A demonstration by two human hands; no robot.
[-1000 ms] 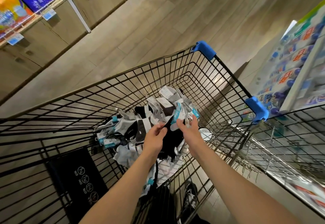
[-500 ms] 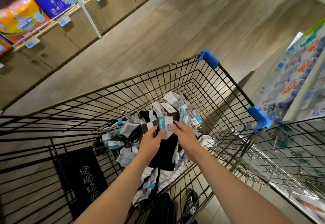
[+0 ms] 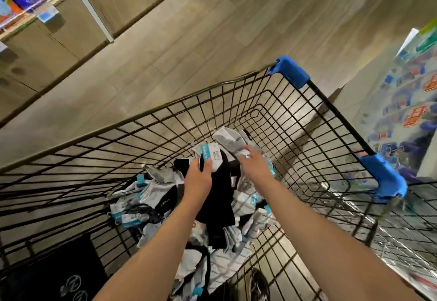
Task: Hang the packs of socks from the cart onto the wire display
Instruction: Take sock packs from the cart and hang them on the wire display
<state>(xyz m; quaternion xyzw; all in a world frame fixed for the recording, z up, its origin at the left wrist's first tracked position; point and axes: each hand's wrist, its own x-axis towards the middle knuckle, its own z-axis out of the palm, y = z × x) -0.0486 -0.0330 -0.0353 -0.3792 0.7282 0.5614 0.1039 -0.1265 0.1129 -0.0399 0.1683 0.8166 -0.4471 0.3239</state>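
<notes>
Pile: loose heap of black, white & grey sock packs w/ teal-white card labels (image 3: 151,196), on the floor of the black wire cart w/ blue plastic corners (image 3: 293,72), running from mid-floor to the near edge.
L hand: my left hand (image 3: 198,179) pinches a card header, thumb on its face, fingers behind.
Held pack: black sock pack w/ white-teal card header (image 3: 218,203), held up over mid-heap. Long axis runs from the header at the far end back toward me, w/ the socks hanging under my wrist.
R hand: my right hand (image 3: 256,166) has fingers out, loosely spread, gripping nothing. It's just right of the header, over a grey-white pack (image 3: 228,139). Can't tell if the tips touch it.
Display: shiny wire rack (image 3: 399,248), blurred, past the cart's right wall.
Key relation: rack lies to the right, so R hand's nearer. I'd guess the pack must swing right, header leading, over the right rim.
</notes>
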